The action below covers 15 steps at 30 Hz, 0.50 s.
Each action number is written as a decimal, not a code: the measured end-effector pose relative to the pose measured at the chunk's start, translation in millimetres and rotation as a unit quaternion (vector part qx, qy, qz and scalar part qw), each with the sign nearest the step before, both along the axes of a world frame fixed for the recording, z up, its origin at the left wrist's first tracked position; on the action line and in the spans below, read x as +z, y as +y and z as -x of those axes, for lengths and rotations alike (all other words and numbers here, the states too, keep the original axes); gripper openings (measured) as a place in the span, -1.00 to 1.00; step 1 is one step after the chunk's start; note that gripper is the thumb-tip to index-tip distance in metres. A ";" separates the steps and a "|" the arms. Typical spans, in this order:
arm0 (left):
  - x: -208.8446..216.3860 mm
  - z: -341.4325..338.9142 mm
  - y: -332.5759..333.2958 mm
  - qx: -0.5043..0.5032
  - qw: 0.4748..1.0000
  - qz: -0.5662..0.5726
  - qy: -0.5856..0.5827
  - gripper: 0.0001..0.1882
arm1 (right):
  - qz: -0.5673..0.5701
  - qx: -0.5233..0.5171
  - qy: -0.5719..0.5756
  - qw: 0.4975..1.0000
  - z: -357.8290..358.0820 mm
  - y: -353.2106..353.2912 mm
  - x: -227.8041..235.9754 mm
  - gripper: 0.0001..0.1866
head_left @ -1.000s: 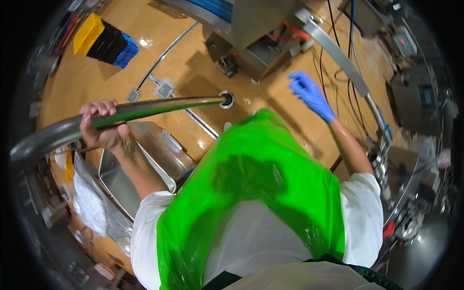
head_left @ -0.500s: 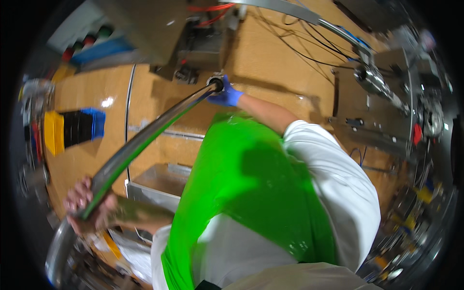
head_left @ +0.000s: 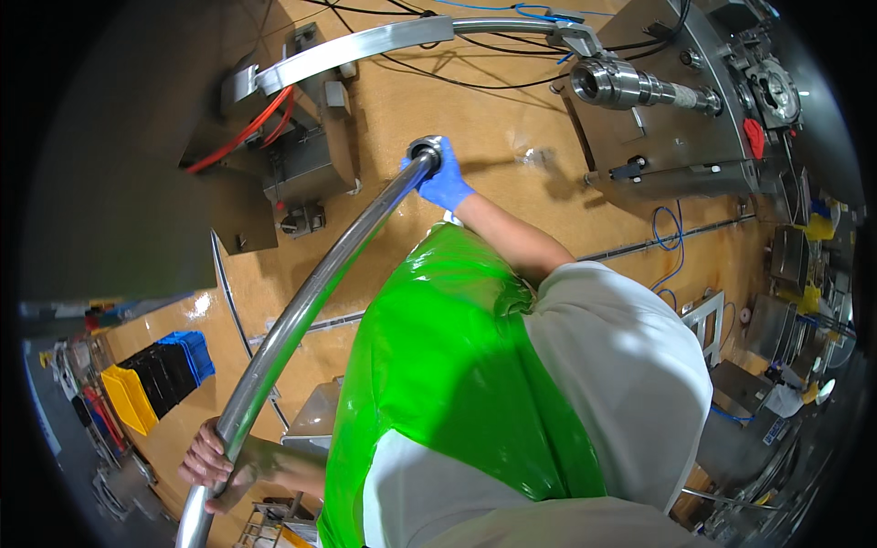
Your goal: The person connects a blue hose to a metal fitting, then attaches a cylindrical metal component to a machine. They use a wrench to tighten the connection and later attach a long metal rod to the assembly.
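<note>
Now the blue-gloved right hand [head_left: 445, 186], empty a second ago, clasps the steel pipe [head_left: 308, 307] at its far end, presumably sharing load with the gripping left hand [head_left: 208, 455].

Crates [head_left: 164, 376] on the floor [head_left: 402, 110], left of the pipe [head_left: 311, 297]

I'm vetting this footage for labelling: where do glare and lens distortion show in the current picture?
Head view: highlights streak the green apron and metal pipe; head view: a white glare patch on the tan floor, left side; head view: black corners, and the upper metal rail appears bowed.
</note>
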<state>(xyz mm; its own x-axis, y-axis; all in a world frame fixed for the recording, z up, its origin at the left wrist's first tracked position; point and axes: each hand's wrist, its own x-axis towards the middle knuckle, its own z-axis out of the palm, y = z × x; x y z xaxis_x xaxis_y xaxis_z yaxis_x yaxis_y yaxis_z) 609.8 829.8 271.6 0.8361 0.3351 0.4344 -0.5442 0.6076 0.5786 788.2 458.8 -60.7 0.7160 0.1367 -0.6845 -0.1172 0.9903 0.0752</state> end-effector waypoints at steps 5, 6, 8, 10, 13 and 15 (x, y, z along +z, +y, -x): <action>-44.0 -23.9 21.2 -0.056 0.992 0.106 0.040 -0.75 | 0.034 -0.109 -0.017 0.993 6.8 -97.0 14.2 -0.35; -52.9 -32.6 35.9 -0.078 0.987 0.131 0.057 -0.77 | 0.040 -0.133 -0.024 0.990 9.0 -117.8 18.0 -0.34; -93.8 -38.0 59.1 -0.027 0.973 0.166 0.157 -0.79 | 0.088 -0.164 -0.043 0.981 7.6 -146.5 27.0 -0.33; -143.5 -46.2 67.0 0.123 0.922 0.205 0.306 -0.71 | 0.167 -0.196 -0.059 0.964 7.9 -166.5 37.1 -0.32; -200.0 -49.2 82.6 0.153 0.865 0.239 0.414 -0.66 | 0.183 -0.188 -0.086 0.961 5.7 -182.3 53.1 -0.35; -208.7 -71.1 65.2 0.179 0.811 0.247 0.499 -0.62 | 0.192 -0.200 -0.092 0.956 5.8 -195.5 53.8 -0.40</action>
